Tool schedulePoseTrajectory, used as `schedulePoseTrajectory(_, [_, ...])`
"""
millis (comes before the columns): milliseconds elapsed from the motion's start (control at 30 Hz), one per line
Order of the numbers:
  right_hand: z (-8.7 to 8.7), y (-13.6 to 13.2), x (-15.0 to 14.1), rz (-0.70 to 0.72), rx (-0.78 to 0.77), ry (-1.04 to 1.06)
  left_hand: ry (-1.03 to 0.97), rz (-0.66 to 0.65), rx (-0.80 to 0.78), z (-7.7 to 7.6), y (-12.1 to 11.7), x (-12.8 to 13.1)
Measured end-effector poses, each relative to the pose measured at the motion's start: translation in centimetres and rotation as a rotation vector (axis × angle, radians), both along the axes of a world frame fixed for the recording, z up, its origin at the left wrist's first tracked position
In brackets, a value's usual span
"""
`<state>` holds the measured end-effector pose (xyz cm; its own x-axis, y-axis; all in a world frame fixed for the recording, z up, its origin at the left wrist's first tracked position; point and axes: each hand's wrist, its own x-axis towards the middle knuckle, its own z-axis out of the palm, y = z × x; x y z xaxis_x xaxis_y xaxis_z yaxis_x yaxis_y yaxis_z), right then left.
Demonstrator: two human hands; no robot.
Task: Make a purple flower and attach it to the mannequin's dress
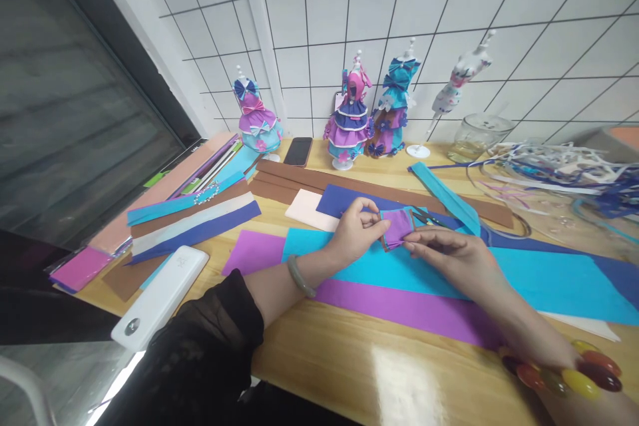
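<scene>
Between my two hands is a small purple fabric piece (pixel 398 227) with brown and blue edging, held up over the table. My left hand (pixel 355 229) pinches its left edge between thumb and fingers. At its lower right corner, the thumb and fingertips of my right hand (pixel 449 254) grip the cloth. Beneath lie a long turquoise fabric strip (pixel 539 279) and a purple strip (pixel 399 309). Just behind the held piece, scissors (pixel 429 216) rest partly hidden on the fabrics.
Dressed mini mannequins (pixel 348 120) and a bare mannequin (pixel 462 76) stand along the tiled wall. A phone (pixel 298 151), glass bowl (pixel 479 136) and tangled ribbons (pixel 554 166) lie at the back. Folded strips (pixel 194 226) and a white power bank (pixel 160 296) are at left.
</scene>
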<state>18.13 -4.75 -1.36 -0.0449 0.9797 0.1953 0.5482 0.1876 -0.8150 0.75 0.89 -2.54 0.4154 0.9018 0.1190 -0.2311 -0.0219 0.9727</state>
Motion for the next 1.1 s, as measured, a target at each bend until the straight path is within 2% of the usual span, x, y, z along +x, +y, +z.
schedulePoseTrajectory(167, [0.5, -0.1, 0.0, -0.019, -0.004, 0.024, 0.081, -0.041, 0.124, -0.1, 0.0, -0.2])
schedulePoseTrajectory(367, [1.0, -0.1, 0.3, -0.034, 0.008, 0.069, 0.147, -0.155, 0.140, 0.8, -0.5, -0.6])
schedulePoseTrajectory(533, [1.1, 0.0, 0.4, -0.040, 0.002, 0.116, 0.130, -0.153, 0.181, 1.1, -0.6, -0.7])
schedulePoseTrajectory(733, [1.4, 0.0, 0.3, -0.015, -0.019, 0.200, 0.118, -0.168, 0.249, 0.7, -0.8, -0.6])
schedulePoseTrajectory(1100, [1.1, 0.1, 0.4, -0.026, -0.020, 0.213, 0.249, 0.023, 0.557, 0.1, -1.0, 0.0])
